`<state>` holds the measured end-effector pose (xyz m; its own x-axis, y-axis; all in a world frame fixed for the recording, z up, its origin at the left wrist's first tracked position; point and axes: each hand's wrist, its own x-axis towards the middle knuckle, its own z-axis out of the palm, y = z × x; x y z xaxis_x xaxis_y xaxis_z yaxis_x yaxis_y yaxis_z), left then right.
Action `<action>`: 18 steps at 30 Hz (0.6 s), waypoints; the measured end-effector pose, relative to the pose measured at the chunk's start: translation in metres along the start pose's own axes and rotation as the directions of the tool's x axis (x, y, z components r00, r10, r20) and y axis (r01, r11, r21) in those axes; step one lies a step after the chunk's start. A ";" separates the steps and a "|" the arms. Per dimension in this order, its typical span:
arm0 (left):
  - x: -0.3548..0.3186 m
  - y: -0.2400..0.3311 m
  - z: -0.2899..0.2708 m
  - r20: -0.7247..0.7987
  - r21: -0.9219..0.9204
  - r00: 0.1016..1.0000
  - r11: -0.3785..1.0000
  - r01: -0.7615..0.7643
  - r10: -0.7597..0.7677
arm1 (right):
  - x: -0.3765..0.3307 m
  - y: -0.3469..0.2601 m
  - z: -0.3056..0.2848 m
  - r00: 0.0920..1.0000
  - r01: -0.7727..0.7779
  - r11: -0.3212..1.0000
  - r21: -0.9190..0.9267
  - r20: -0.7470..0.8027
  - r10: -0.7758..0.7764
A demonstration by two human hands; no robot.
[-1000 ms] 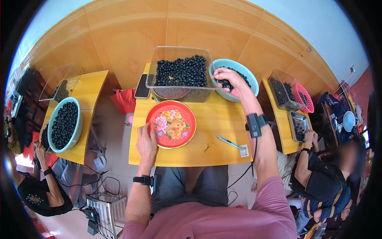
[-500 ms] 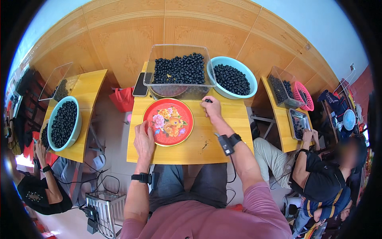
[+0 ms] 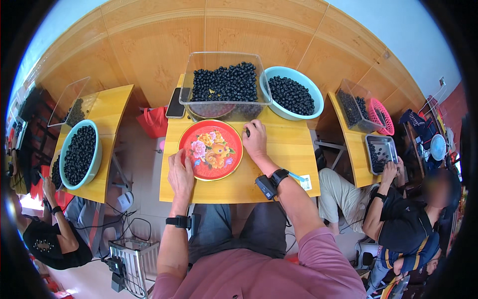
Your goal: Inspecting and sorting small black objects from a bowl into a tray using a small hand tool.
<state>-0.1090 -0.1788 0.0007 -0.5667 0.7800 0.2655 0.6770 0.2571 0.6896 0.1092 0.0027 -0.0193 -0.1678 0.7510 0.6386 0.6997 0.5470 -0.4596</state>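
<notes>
A round red tray (image 3: 234, 149), painted with flowers and a squirrel and rimmed in gold, lies on the yellow wooden table (image 3: 289, 144). My left hand (image 3: 180, 174) rests at its left rim, fingers loosely bent and apart. My right hand (image 3: 256, 141) is by the upper right rim, fingertips pinched on a small dark piece (image 3: 247, 132), which looks like one of the berries. Behind the tray stands a clear plastic bin (image 3: 229, 109) of dark, round berries (image 3: 224, 84). To its right is a light-blue basin (image 3: 320, 102) of similar berries.
A phone (image 3: 176, 103) lies left of the bin. A white card (image 3: 305, 183) and a thin blue stick (image 3: 296, 176) are by my right forearm. People sit at side tables, with another blue basin (image 3: 98, 159) at left and a metal tray (image 3: 391, 144) at right.
My right hand has moved left and slightly nearer, up to the tray's rim, still pinched. The card and blue stick have come out from behind my forearm. My left hand stays at the rim.
</notes>
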 end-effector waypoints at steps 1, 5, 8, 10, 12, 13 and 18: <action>0.000 0.000 0.000 -0.001 0.001 1.000 1.000 -0.001 0.001 | -0.001 0.001 0.001 1.000 0.000 1.000 0.001 -0.001 0.000; 0.000 -0.003 0.002 -0.020 -0.010 1.000 1.000 -0.013 0.013 | -0.002 0.006 0.005 1.000 0.011 1.000 -0.010 0.026 -0.011; -0.001 -0.002 0.001 -0.029 -0.025 0.999 1.000 -0.016 0.016 | -0.002 0.006 0.005 0.999 0.018 1.000 -0.008 0.043 -0.018; -0.001 -0.003 0.000 -0.031 -0.030 1.000 1.000 -0.006 0.006 | -0.001 0.004 0.004 0.998 0.012 1.000 0.002 0.063 -0.012; -0.001 -0.005 0.001 -0.028 -0.034 1.000 0.999 -0.003 0.002 | -0.001 0.004 0.002 0.998 0.013 0.995 0.101 0.063 -0.019; -0.001 -0.005 0.001 -0.028 -0.035 1.000 0.999 -0.004 0.003 | 0.000 0.005 0.001 0.998 0.013 0.995 0.100 0.062 -0.020; 0.000 -0.006 0.003 -0.045 -0.041 0.999 0.999 -0.020 0.018 | 0.004 0.011 -0.002 0.989 -0.137 0.930 0.342 0.102 0.108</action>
<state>-0.1114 -0.1789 -0.0058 -0.5749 0.7580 0.3080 0.6682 0.2177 0.7114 0.1171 0.0111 -0.0207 -0.1607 0.8396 0.5188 0.4360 0.5320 -0.7259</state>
